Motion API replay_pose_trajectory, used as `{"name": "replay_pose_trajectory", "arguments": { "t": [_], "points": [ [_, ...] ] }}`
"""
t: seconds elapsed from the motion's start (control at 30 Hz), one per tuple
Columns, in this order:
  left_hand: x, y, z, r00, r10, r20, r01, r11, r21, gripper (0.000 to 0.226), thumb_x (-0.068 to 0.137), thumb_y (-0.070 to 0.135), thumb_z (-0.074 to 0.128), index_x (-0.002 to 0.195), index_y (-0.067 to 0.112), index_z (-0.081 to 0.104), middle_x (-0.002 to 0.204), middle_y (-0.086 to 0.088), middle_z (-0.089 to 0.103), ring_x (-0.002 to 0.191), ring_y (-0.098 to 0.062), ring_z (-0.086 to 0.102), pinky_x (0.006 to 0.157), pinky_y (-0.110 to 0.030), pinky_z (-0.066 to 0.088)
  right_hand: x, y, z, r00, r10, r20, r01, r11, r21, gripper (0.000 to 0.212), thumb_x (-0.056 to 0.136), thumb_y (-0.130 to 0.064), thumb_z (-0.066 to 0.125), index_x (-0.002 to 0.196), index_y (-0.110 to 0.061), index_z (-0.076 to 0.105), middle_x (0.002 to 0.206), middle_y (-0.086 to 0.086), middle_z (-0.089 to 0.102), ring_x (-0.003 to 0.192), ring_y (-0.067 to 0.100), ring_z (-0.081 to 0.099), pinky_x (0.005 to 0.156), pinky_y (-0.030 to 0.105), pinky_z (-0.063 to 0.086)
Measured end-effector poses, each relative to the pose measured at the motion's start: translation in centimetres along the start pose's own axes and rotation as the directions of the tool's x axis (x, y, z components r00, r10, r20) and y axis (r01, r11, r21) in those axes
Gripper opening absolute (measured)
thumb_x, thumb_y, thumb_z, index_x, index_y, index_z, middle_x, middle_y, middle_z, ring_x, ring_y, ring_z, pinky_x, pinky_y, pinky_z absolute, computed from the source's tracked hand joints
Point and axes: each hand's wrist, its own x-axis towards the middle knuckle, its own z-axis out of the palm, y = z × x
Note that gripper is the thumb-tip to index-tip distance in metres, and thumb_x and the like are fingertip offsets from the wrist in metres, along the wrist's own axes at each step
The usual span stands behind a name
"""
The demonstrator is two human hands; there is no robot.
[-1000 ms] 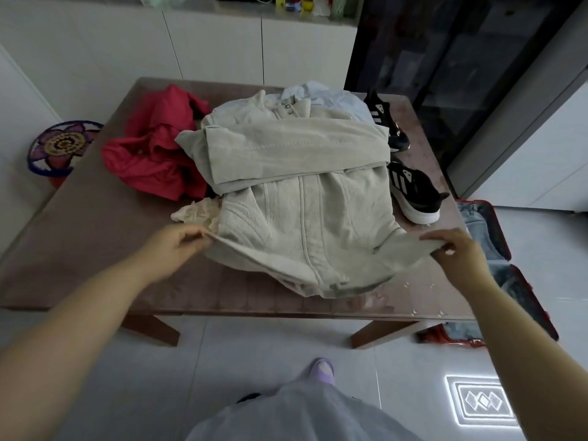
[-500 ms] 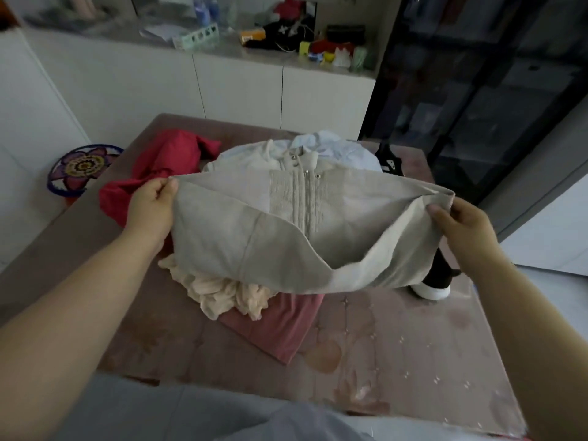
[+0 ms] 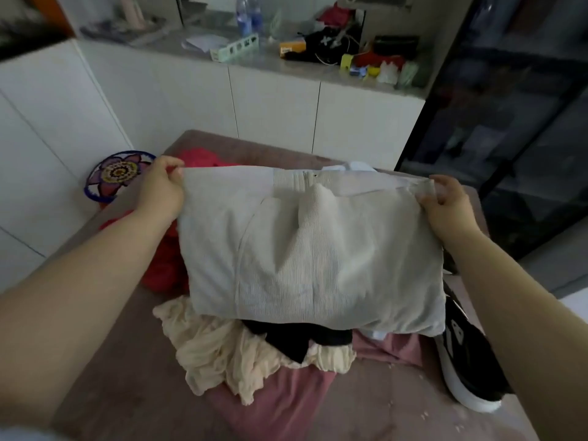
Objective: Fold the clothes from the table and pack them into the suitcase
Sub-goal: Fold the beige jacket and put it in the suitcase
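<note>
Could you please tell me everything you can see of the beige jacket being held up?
The beige jacket is pale, finely ribbed fabric, with a placket and small snap at top centre. Folded to a rough rectangle, it hangs upright, creased in the middle. The left hand and right hand each pinch a top corner; its lower edge hangs over the clothes pile.

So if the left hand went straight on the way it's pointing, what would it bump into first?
Probably the white cabinet behind the table. The left hand, holding the beige top, looks raised above the red clothes, though depth is hard to judge.
</note>
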Motion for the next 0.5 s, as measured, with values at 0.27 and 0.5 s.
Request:
{"name": "replay_pose_trajectory", "arguments": {
  "t": [0.27,0.5],
  "points": [
    [-0.1,-2.1,5.7,0.913,-0.047,0.404,-0.130,0.907,0.400,0.044,0.098,0.031,0.043,0.140,0.021,0.040,0.140,-0.019,0.042,0.129,-0.035,0.036,0.108,-0.040,0.026,0.8,3.8,3.6,0.980,0.117,0.161,-0.061,0.947,-0.316,0.043,0.096,-0.025,0.049,0.138,-0.017,0.041,0.125,0.013,0.055,0.105,0.030,0.055,0.086,0.034,0.041],
    [-1.6,-1.1,2.3,0.751,0.117,0.650,-0.476,0.778,0.410,0.091,0.054,0.085,0.032,0.131,0.039,0.048,0.141,0.005,0.045,0.134,-0.022,0.028,0.112,-0.043,0.001,-2.3,3.3,2.3,0.960,0.170,0.223,-0.036,0.863,-0.505,0.065,0.084,-0.051,0.062,0.136,-0.015,0.045,0.129,0.009,0.055,0.115,0.029,0.052,0.090,0.037,0.042]
  ]
}}
